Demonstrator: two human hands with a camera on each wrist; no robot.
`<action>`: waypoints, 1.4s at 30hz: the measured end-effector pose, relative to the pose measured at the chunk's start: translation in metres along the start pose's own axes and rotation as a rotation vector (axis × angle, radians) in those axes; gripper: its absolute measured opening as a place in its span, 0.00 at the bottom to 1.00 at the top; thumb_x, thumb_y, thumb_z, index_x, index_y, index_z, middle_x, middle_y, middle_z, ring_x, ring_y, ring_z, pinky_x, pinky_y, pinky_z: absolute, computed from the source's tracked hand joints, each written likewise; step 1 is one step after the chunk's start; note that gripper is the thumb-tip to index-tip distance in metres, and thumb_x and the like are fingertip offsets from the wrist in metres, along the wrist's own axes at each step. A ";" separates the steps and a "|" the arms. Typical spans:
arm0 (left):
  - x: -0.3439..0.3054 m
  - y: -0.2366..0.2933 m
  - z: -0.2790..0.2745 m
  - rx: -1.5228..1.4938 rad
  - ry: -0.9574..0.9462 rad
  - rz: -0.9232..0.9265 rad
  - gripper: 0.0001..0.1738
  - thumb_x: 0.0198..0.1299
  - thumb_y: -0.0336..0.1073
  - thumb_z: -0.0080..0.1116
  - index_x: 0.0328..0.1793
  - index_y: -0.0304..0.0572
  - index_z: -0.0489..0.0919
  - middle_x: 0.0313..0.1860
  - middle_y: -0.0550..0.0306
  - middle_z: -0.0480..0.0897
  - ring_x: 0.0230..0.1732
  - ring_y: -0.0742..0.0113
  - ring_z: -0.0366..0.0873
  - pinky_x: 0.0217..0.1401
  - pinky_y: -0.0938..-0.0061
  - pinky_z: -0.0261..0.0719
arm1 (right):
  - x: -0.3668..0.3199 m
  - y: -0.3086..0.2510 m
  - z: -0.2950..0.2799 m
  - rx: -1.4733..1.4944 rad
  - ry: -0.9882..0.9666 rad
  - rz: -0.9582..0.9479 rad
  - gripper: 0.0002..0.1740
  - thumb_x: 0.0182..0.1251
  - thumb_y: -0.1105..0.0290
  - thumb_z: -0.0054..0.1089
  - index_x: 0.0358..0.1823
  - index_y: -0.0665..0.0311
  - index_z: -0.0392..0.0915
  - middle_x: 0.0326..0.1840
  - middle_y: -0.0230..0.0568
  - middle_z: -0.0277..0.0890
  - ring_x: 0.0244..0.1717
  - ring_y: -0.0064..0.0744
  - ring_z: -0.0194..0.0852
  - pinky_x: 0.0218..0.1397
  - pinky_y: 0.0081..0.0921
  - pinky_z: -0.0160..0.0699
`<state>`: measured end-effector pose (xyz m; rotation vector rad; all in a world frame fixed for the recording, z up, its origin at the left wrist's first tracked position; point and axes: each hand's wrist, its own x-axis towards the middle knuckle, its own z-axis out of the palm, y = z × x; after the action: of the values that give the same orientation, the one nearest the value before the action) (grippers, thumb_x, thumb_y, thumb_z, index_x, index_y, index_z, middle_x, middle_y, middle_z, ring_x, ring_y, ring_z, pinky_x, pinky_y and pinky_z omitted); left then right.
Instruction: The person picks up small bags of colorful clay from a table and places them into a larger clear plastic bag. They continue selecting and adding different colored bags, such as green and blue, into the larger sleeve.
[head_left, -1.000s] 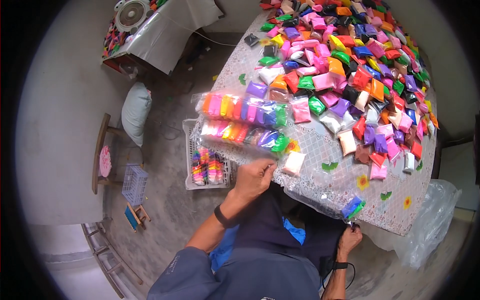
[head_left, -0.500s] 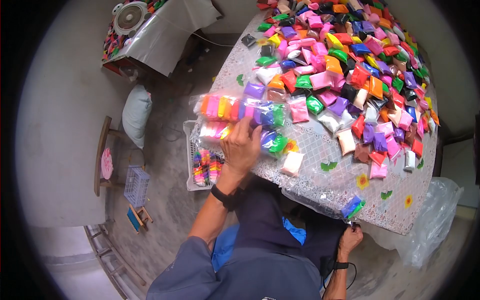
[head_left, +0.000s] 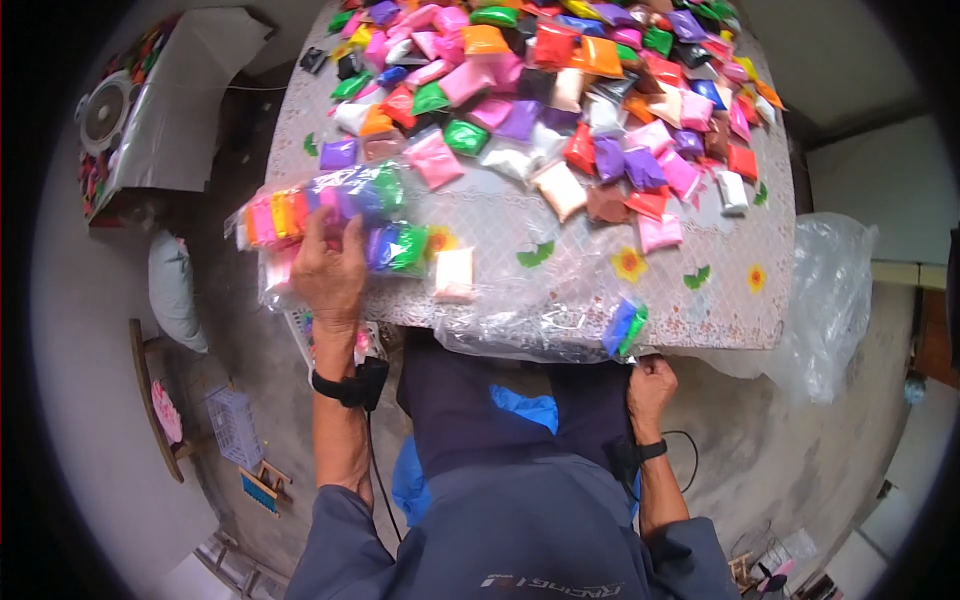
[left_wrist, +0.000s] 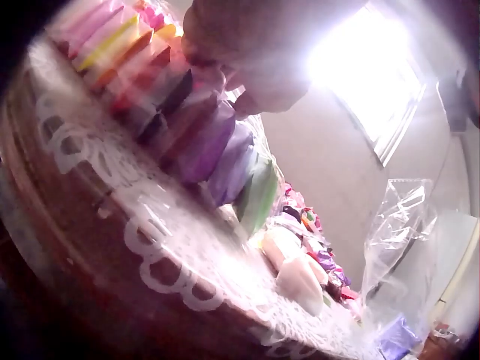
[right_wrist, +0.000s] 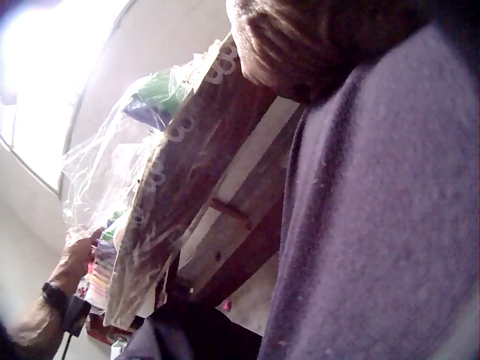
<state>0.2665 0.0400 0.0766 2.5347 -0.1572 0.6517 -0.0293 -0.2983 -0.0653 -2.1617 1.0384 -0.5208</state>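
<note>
My left hand (head_left: pixel 332 272) lies over two filled clear bags at the table's left front corner, its fingers reaching across the packets. The back filled bag (head_left: pixel 380 190) and the front filled bag (head_left: pixel 408 248) each hold a row of coloured packets. In the left wrist view the hand is a dark shape just above the packet row (left_wrist: pixel 210 142). At the table's front edge my right hand (head_left: pixel 652 385) pinches the corner of a long clear plastic bag (head_left: pixel 520 325), which has a blue packet (head_left: pixel 618 328) and a green packet (head_left: pixel 634 330) at its right end.
A heap of small coloured packets (head_left: pixel 520 120) covers the back of the table (head_left: pixel 580 270). A single pale packet (head_left: pixel 455 273) lies near the front edge. Crumpled clear plastic (head_left: pixel 830 300) hangs at the right. Below on the left stand a plastic basket (head_left: pixel 235 428) and a white crate (head_left: pixel 303 335).
My left hand moved from the near edge up onto the filled bags. The right hand kept its pinch on the clear bag. The head view swung rightward.
</note>
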 end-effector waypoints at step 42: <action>0.000 -0.009 -0.007 -0.144 0.060 0.045 0.11 0.59 0.30 0.68 0.48 0.41 0.86 0.31 0.49 0.86 0.30 0.50 0.84 0.33 0.62 0.81 | 0.000 -0.004 0.000 -0.086 -0.089 0.122 0.10 0.59 0.77 0.60 0.23 0.74 0.70 0.18 0.31 0.58 0.23 0.24 0.53 0.27 0.32 0.55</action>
<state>0.2662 0.0507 0.0779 2.3775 -0.2322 0.7073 -0.0273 -0.2966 -0.0626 -2.1586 1.1530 -0.3265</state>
